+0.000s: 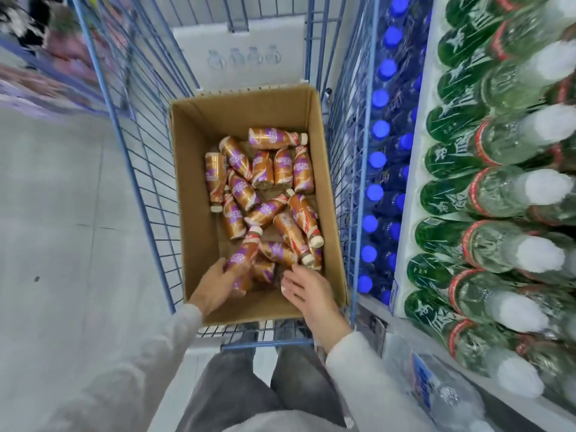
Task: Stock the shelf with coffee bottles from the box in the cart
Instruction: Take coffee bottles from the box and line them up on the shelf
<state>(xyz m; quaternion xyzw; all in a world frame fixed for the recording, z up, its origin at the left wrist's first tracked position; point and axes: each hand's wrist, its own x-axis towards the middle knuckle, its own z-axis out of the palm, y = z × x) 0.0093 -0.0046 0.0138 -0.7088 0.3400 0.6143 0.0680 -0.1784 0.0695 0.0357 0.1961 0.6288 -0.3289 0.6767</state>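
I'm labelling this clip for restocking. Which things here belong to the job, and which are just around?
Job: coffee bottles lying in the cardboard box; blue wire cart; left hand gripping a near bottle; right hand, open, beside it.
Just around: blue-capped bottles and green bottles to the right; white carton behind the box.

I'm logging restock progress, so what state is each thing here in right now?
Cardboard box, open-topped, sitting in the cart.
Cart, holding the box.
Loose coffee bottles, capped, lying jumbled on their sides in the box.
Held coffee bottle, tilted, gripped by the left hand.
Left hand, curled round that bottle.
Right hand, open, fingers relaxed over the box's near end.
Green bottles, capped, packed in rows.
Blue-capped bottles, capped, packed in rows.
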